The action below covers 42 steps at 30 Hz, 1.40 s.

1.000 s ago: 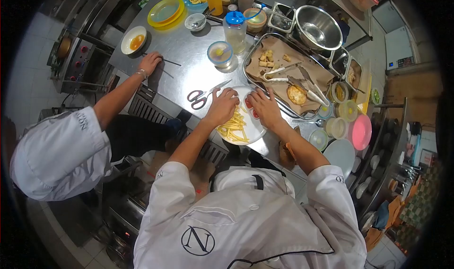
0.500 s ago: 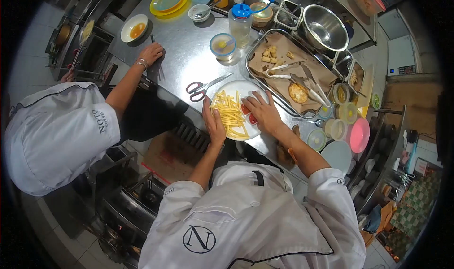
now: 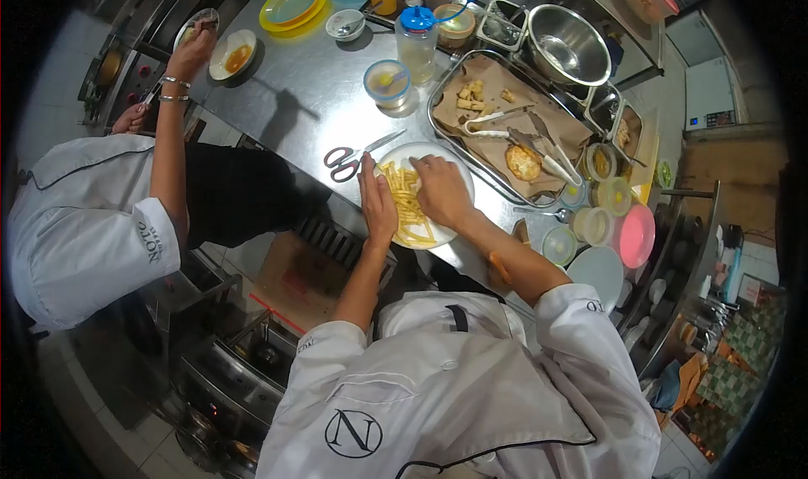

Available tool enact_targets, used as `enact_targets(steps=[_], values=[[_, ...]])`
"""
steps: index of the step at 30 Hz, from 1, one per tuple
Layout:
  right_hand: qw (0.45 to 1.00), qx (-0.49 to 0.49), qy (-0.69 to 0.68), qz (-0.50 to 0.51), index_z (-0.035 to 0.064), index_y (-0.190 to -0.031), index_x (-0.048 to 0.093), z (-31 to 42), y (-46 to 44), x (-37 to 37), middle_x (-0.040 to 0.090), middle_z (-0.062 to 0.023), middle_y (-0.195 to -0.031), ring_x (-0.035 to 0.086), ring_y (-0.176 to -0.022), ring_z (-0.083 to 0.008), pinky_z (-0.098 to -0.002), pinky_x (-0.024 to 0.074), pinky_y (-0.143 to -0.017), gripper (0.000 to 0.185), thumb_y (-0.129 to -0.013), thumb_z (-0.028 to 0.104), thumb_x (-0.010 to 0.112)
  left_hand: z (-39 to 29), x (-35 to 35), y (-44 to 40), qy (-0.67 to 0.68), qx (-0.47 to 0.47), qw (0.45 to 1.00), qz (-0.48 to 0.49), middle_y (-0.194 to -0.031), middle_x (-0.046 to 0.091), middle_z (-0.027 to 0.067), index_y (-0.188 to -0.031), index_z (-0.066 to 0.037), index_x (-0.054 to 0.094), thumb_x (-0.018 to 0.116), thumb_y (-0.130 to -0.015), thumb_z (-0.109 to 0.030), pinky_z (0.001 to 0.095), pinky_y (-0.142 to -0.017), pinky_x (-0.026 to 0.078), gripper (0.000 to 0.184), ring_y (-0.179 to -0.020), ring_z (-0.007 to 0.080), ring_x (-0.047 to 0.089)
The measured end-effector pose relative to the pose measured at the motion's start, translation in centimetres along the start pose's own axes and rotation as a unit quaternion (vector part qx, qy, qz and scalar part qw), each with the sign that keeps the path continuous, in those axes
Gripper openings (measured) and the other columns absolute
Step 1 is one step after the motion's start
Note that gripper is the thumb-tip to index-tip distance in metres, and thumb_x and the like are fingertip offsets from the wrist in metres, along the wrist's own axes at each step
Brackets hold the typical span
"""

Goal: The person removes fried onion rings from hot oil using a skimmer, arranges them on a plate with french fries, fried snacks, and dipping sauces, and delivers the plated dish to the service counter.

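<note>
A round white plate [image 3: 462, 176] with a pile of french fries [image 3: 407, 205] lies at the near edge of the steel table. My left hand [image 3: 380, 203] is open, its straight fingers lying along the left side of the fries. Over the right half of the plate, my right hand [image 3: 442, 193] bends its fingers down beside the fries; I see nothing held in it, though its fingertips are partly hidden. The red sauce is covered by this hand. Just beyond the plate lie scissors with dark red and black handles [image 3: 343, 164].
Right of the plate is a metal tray [image 3: 438, 130] with brown paper, fried pieces and tongs [image 3: 560, 163]. A blue-lidded bottle [image 3: 416, 45] and small tub [image 3: 387, 83] stand behind. At left, a co-worker's raised hand [image 3: 195, 51] holds a bowl [image 3: 204, 18] beside a sauced bowl [image 3: 233, 56].
My right hand has drawn in toward the fries, its fingers bending and covering the red sauce. My left hand stays beside them. The co-worker's hand left the table and now holds up a bowl.
</note>
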State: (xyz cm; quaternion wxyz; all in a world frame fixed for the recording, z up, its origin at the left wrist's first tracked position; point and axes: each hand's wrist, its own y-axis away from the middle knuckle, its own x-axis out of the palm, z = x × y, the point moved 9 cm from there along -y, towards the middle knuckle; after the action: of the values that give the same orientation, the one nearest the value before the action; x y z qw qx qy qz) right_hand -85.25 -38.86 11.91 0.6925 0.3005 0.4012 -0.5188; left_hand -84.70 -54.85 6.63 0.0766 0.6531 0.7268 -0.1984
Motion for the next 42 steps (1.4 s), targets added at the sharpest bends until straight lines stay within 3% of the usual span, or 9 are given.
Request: enact_targets(steps=[5, 6, 10, 16, 19, 25, 33, 38, 42], values=[[0.957, 0.136, 0.107, -0.235, -0.0028, -0.129, 0.062, -9.1, 5.5, -12.8, 0.065, -0.0237, -0.116, 0.062, -0.109, -0.0443, -0.0518, 0.0501, -0.094, 0.058, -0.073, 0.004, 0.074, -1.2, -3.3, 1.3, 0.013, 0.003, 0.998, -0.059, -0.161, 0.043, 0.0300, -0.159, 0.007, 0.039, 0.041, -0.114, -0.020, 0.0521, -0.124, 0.031, 0.053, -0.150, 0.0469, 0.040], [0.937, 0.148, 0.239, -0.206, -0.0033, -0.136, 0.057, -13.2, 6.8, -13.2, 0.064, -0.0249, -0.122, 0.061, -0.116, -0.0444, -0.0520, 0.0494, -0.098, 0.067, -0.073, 0.008, 0.075, -0.9, -4.1, 2.5, -0.084, 0.001, 0.993, -0.088, -0.148, 0.051, 0.0289, -0.154, 0.007, 0.045, 0.049, -0.111, -0.020, 0.0527, -0.117, 0.038, 0.050, -0.136, 0.0445, 0.051], [0.929, 0.281, 0.230, -0.064, -0.0031, -0.142, 0.054, -23.1, 9.8, -14.3, 0.063, -0.0249, -0.133, 0.059, -0.127, -0.0436, -0.0539, 0.0471, -0.106, 0.073, -0.075, 0.015, 0.077, -0.3, -5.3, 6.3, -0.135, -0.057, 0.986, -0.079, -0.121, 0.055, 0.0210, -0.143, 0.006, 0.053, 0.063, -0.103, -0.014, 0.0485, -0.098, 0.046, 0.045, -0.107, 0.0343, 0.057], [0.952, 0.258, 0.164, -0.030, -0.0018, -0.141, 0.055, -26.1, 10.3, -14.6, 0.062, -0.0270, -0.136, 0.059, -0.128, -0.0467, -0.0534, 0.0482, -0.106, 0.064, -0.084, 0.020, 0.075, -0.2, -4.2, 9.5, -0.118, -0.098, 0.987, -0.049, -0.123, 0.052, 0.0198, -0.143, 0.004, 0.054, 0.069, -0.095, -0.006, 0.0398, -0.083, 0.055, 0.052, -0.098, 0.0299, 0.060], [0.962, 0.252, 0.076, -0.079, -0.0043, -0.136, 0.055, -19.6, 11.6, -18.6, 0.064, -0.0293, -0.128, 0.063, -0.117, -0.0491, -0.0525, 0.0506, -0.100, 0.052, -0.094, 0.024, 0.068, -0.2, -4.0, 9.5, -0.105, -0.117, 0.987, -0.036, -0.121, 0.051, 0.0188, -0.147, 0.006, 0.051, 0.069, -0.093, -0.004, 0.0358, -0.077, 0.057, 0.058, -0.096, 0.0268, 0.061], [0.976, 0.151, -0.054, 0.148, -0.0079, -0.126, 0.057, -5.0, 9.0, -14.4, 0.068, -0.0319, -0.111, 0.069, -0.100, -0.0483, -0.0519, 0.0527, -0.087, 0.071, -0.103, 0.058, 0.064, 0.7, -2.9, 8.6, -0.076, -0.151, 0.985, -0.016, -0.124, 0.052, 0.0223, -0.153, 0.010, 0.047, 0.064, -0.096, -0.005, 0.0415, -0.088, 0.055, 0.061, -0.104, 0.0341, 0.062], [0.979, 0.125, 0.072, 0.146, -0.0078, -0.120, 0.061, -3.1, 1.9, -3.5, 0.070, -0.0337, -0.111, 0.072, -0.104, -0.0487, -0.0538, 0.0567, -0.094, 0.059, -0.103, 0.048, 0.056, 1.0, -2.9, 6.5, -0.157, -0.118, 0.980, -0.031, -0.118, 0.052, 0.0251, -0.154, 0.011, 0.046, 0.059, -0.098, -0.005, 0.0474, -0.096, 0.050, 0.059, -0.108, 0.0414, 0.060], [0.989, 0.060, -0.008, 0.135, 0.0033, -0.136, 0.061, -0.6, 3.0, -1.0, 0.071, -0.0238, -0.118, 0.074, -0.097, -0.0451, -0.0530, 0.0606, -0.082, 0.051, -0.102, 0.041, 0.060, 1.7, -2.9, 5.6, -0.140, -0.128, 0.982, -0.022, -0.115, 0.053, 0.0238, -0.155, 0.005, 0.049, 0.057, -0.099, -0.003, 0.0473, -0.095, 0.051, 0.058, -0.106, 0.0408, 0.060], [0.990, 0.058, 0.031, 0.125, 0.0016, -0.135, 0.056, 1.2, 5.0, -0.7, 0.064, -0.0244, -0.124, 0.074, -0.092, -0.0446, -0.0544, 0.0610, -0.080, 0.051, -0.101, 0.040, 0.063, 2.3, -2.7, 4.8, -0.151, -0.125, 0.980, -0.023, -0.114, 0.055, 0.0227, -0.157, 0.001, 0.050, 0.055, -0.100, -0.004, 0.0462, -0.093, 0.051, 0.057, -0.105, 0.0397, 0.061]])
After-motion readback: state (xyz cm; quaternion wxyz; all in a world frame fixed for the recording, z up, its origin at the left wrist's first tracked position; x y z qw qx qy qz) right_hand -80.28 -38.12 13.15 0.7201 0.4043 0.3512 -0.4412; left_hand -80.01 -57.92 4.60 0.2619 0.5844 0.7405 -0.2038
